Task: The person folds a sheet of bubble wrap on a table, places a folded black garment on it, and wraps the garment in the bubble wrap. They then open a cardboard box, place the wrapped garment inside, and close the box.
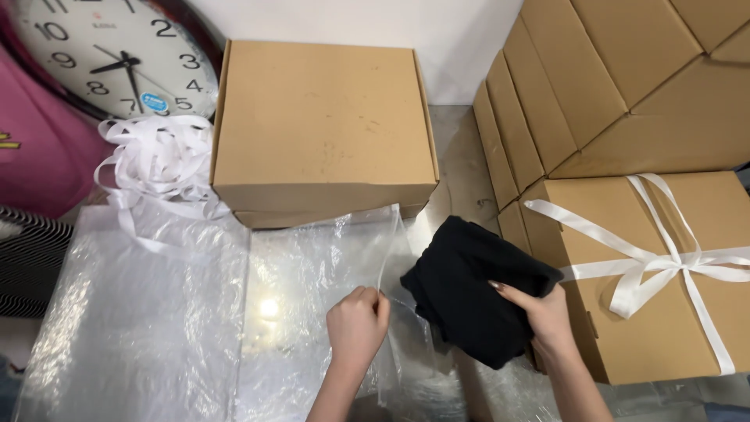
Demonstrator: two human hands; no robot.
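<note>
Just right of my left hand (357, 322), whose fingers pinch the clear plastic bag's (312, 305) open edge, lies the folded black garment (469, 293). My right hand (547, 316) grips it, long axis slanting toward the bag's mouth.

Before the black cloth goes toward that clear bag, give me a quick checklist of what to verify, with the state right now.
1. Left hand pinching the clear plastic bag at its edge: ok.
2. Right hand gripping the folded black cloth: ok.
3. Bag mouth open wide enough for the cloth: cannot tell.
4. Cloth folded compactly, nothing trailing: ok.
5. Bag lying flat, closed cardboard box behind it apart from the hands: ok.
6. Loose white ribbon away from the bag mouth: ok.
</note>
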